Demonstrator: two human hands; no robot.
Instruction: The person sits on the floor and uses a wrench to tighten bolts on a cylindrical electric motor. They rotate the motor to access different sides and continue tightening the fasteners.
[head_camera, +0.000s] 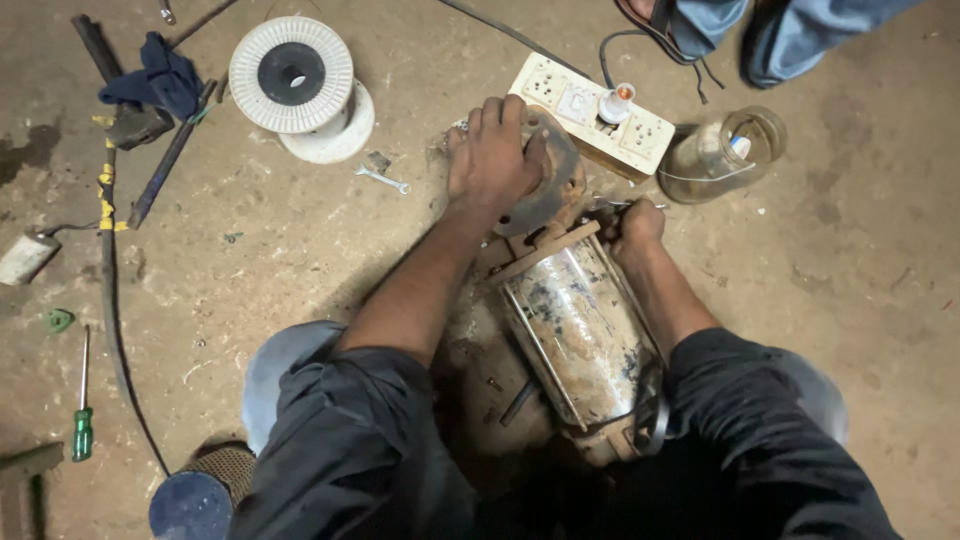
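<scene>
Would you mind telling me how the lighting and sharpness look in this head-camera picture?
Head view: dim, warm light; the lower edge near the dark sleeves falls into deep shadow; soft glare on the motor casing; left hand and right hand reasonably sharp; the white spool is the brightest; frame corners darken slightly.
</scene>
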